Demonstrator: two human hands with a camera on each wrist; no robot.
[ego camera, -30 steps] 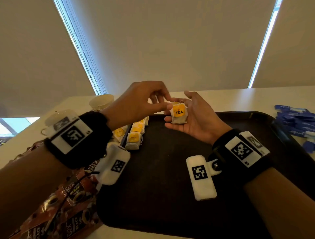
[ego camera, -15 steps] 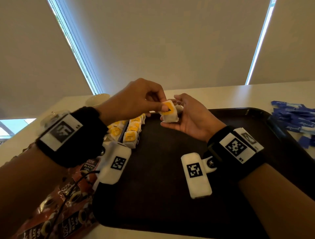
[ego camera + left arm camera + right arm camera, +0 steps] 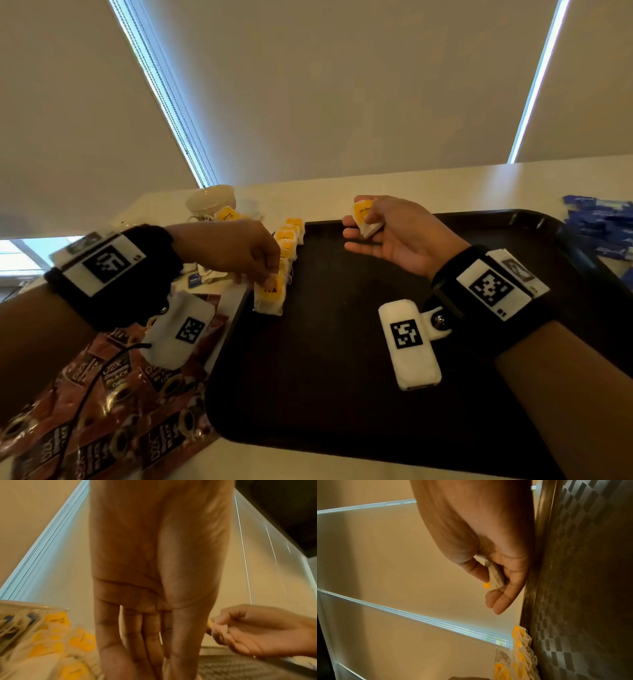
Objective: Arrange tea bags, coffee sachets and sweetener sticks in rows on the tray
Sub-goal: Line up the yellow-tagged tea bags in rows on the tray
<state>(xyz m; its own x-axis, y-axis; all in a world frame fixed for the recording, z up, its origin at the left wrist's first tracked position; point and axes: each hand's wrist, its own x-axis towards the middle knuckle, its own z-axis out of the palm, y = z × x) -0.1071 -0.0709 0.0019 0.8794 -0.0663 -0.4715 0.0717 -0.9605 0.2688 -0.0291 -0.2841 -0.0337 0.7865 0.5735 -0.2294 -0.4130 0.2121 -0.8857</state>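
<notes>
Tea bag [image 3: 270, 291] under left hand [image 3: 236, 251] fingertips

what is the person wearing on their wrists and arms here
Both forearms are bare, with no sleeves. Each wrist carries a wide black band topped by a white plate printed with a black square code marker. A rounded white camera pod, also code-marked, hangs from each band; a thin black cable trails from the left one.

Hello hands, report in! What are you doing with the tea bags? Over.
Left hand setting a tea bag at the row's near end on the tray. Right hand holds another bag. Nothing in the way.
</notes>
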